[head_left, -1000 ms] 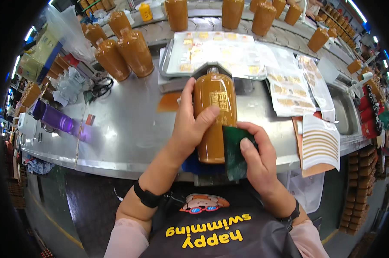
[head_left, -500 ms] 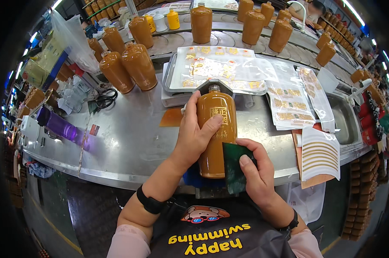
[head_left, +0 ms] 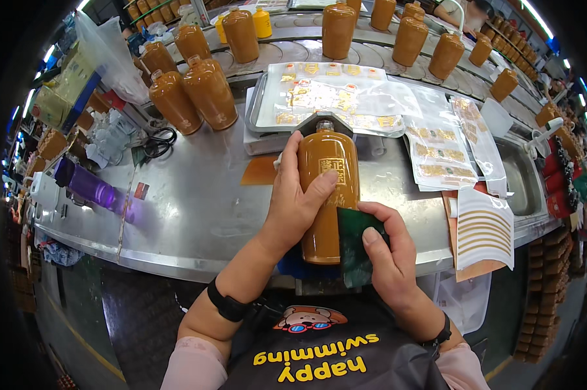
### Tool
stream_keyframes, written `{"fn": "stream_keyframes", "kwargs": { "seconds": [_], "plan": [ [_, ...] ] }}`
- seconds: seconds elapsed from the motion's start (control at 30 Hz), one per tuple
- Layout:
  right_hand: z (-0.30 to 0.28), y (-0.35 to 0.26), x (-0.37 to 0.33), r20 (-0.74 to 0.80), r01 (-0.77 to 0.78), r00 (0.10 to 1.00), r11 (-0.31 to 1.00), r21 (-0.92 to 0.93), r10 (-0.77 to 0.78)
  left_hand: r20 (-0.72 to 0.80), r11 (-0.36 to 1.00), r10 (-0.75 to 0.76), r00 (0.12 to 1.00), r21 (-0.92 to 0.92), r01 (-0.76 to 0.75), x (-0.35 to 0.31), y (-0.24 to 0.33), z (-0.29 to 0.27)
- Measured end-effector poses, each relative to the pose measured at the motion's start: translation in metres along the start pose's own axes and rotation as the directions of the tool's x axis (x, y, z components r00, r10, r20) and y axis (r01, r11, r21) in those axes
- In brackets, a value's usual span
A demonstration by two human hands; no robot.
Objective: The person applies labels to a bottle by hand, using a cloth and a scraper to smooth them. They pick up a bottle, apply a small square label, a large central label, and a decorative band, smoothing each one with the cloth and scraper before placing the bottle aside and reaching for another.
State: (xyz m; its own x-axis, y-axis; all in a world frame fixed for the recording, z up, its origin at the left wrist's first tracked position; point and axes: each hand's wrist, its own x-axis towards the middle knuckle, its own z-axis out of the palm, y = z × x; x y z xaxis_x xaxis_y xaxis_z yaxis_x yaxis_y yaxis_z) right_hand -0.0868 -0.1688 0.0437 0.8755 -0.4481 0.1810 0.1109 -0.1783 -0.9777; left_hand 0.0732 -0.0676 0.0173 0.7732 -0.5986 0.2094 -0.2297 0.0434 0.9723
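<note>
A glossy brown bottle (head_left: 320,237) with gold characters on its front lies tilted in front of me, its neck pointing away. My left hand (head_left: 294,203) is wrapped round its left side, the thumb pressing on the front beside the gold emblem. Between the thumb and fingers of my right hand (head_left: 395,257) is a dark green flat scraper (head_left: 353,246), whose edge lies against the bottle's lower right side. A dark angular holder (head_left: 298,137) sits around the bottle's neck. The bottle's underside is hidden.
Beyond the bottle, a metal tray (head_left: 256,120) bears gold-and-red decal sheets. More decal sheets (head_left: 439,156) lie right, near a sink (head_left: 524,175). Several brown bottles (head_left: 209,94) stand left; others ride a conveyor (head_left: 287,44) behind. A purple water bottle (head_left: 92,187) and black scissors (head_left: 158,143) lie left.
The bottles on the conveyor have shifted to the right. My right hand and the green scraper have moved slightly up along the bottle. My left hand keeps its hold.
</note>
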Motion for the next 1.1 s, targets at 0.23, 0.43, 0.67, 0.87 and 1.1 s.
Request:
{"fn": "stream_keyframes", "kwargs": {
  "seconds": [0.23,0.43,0.67,0.87,1.1],
  "plan": [
    [0.0004,0.0065,-0.0009,-0.017,0.065,0.998,0.997,-0.049,-0.066,-0.003,0.999,0.023,1.0,0.031,-0.023,-0.0013,-0.0033,0.0009],
    [0.0014,0.004,0.0026,-0.016,0.08,0.997,0.995,-0.066,-0.082,-0.057,0.995,0.084,0.995,-0.057,-0.087,0.0033,-0.0052,0.0019],
    [0.0005,0.0055,0.0002,-0.012,0.039,0.999,0.999,-0.015,-0.039,-0.029,0.994,0.052,0.998,-0.09,-0.055,0.0037,-0.0056,0.0037],
    [0.0022,0.0033,0.0029,-0.017,0.073,0.997,0.995,-0.06,-0.075,-0.044,0.995,0.061,0.997,-0.075,-0.065,0.0047,-0.007,0.0014],
    [-0.0006,0.0042,0.0012,-0.005,0.132,0.991,0.98,-0.148,-0.134,-0.041,0.996,0.071,0.997,-0.059,-0.074,0.0012,-0.0025,0.0027]
  ]
}}
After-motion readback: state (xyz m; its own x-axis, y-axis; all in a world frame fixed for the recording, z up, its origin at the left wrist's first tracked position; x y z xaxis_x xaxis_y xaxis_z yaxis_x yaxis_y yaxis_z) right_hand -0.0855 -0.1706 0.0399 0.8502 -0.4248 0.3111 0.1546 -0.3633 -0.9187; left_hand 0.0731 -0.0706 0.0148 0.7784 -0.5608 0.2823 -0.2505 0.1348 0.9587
